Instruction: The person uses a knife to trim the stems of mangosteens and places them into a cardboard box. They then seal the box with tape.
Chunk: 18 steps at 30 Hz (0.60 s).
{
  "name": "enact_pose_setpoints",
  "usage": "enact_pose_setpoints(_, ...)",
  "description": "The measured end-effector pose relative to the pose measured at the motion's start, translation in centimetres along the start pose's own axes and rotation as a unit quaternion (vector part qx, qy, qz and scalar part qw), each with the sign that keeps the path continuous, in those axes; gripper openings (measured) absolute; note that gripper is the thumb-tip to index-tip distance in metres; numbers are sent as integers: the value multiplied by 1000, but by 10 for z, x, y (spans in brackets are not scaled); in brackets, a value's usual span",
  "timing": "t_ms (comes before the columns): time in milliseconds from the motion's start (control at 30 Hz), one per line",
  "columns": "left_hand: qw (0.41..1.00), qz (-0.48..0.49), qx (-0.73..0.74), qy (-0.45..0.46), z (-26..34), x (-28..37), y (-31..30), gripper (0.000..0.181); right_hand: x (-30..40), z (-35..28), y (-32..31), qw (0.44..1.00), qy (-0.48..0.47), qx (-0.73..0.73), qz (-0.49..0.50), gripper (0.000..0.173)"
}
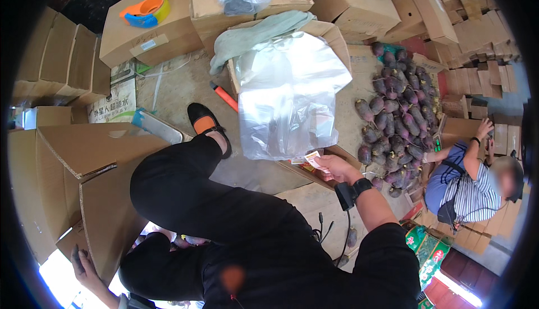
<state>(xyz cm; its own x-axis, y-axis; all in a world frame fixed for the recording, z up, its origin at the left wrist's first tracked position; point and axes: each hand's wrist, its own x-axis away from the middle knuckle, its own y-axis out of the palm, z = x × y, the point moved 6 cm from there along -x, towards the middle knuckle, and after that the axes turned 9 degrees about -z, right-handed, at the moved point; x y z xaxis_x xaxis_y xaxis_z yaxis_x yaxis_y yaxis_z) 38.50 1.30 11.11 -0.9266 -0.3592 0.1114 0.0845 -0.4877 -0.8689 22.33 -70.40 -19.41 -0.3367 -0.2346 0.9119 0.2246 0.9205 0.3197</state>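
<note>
My right hand (334, 168) pinches a small printed paper label (316, 160) between thumb and fingers. Just below that hand lies a shallow cardboard box (351, 157) with more printed labels in it. Clear plastic bags (286, 102) drape over an open carton (334, 35) in front of me, with a grey-green cloth (261, 37) across its far rim. At the lower left, my left hand (86, 269) is against the side of a large open cardboard box (113, 199). Whether its fingers grip the box edge is unclear.
Dark purple root vegetables (398, 115) are heaped on the floor to the right. Beyond them a person (467, 187) sits by cartons. A tape dispenser (145, 12) rests on a closed carton (153, 41). An orange-red handled tool (225, 97) lies near my shoe (208, 125).
</note>
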Motion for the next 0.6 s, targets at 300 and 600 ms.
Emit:
enact_pose_setpoints(300, 996, 37, 12, 76, 11, 3, 15, 30, 79, -44, 83, 959, -92, -166, -210, 48)
enact_pose_setpoints(600, 982, 116, 98, 113, 75, 36, 3, 22, 115, -211, 281, 916, -348, 161, -118, 23)
